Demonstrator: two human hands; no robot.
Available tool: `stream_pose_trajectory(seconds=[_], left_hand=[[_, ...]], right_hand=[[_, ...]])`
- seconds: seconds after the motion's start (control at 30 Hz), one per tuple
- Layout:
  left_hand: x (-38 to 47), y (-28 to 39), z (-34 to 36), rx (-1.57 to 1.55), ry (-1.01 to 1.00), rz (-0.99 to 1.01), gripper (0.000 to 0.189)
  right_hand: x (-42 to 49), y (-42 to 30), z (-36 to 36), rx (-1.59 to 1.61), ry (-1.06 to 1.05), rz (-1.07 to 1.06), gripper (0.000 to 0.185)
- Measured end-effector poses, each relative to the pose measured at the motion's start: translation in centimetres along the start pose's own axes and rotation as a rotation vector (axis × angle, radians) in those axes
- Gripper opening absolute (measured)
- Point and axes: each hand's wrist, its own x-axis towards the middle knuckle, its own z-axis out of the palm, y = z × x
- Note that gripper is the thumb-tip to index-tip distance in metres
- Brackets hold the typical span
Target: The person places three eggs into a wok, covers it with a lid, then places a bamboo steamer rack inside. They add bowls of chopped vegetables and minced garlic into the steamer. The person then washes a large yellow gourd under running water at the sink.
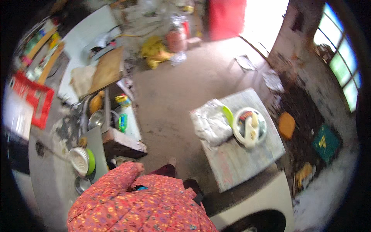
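My left hand (140, 167) shows only as a small patch at the cuff of the red patterned sleeve (121, 177); its fingers are hard to make out. It is nearest to the corner of the counter by the sink (123, 142), apart from it. My right hand is out of view. Before me to the right stands a small worn table (237, 165). On it a crumpled white plastic bag (213, 124) lies against a green rim (228, 115). Beside these sits a round white basin (235, 130), with a long white object (251, 132) lying across it.
At left, a metal bowl (96, 119) rests in the sink, near a green packet (123, 122) and a white strainer with a green bowl (79, 161). A white appliance (278, 191) stands at lower right. Bags lie by the red door (227, 20).
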Motion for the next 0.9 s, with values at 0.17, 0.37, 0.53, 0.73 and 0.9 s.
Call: stream_pose_trajectory(seconds=[0.17,0.37,0.53,0.73,0.9], left_hand=[[-0.2,2.2,-1.6,-0.426,0.088,-0.315,0.037],[0.2,1.0,0.6,-0.693,0.092,-0.441,0.031],[4.3,-4.2,3.1,-0.551,0.16,-0.308,0.025],[4.8,-8.1,-5.1,-1.132,0.222,-0.476,0.028],[2.3,-11.9,-14.0,-1.46,0.478,-0.379,0.034]], right_hand=[[7.5,-15.2,-0.6,0.014,-0.186,-0.218,0.051],[11.0,-35.7,-3.7,0.03,-0.376,-0.495,0.044],[12.2,-49.0,-3.8,-0.008,-0.494,-0.687,0.039],[12.8,-67.7,-2.6,-0.078,-0.626,-0.958,0.033],[7.8,-86.4,0.0,-0.084,-0.569,-1.535,0.024]])
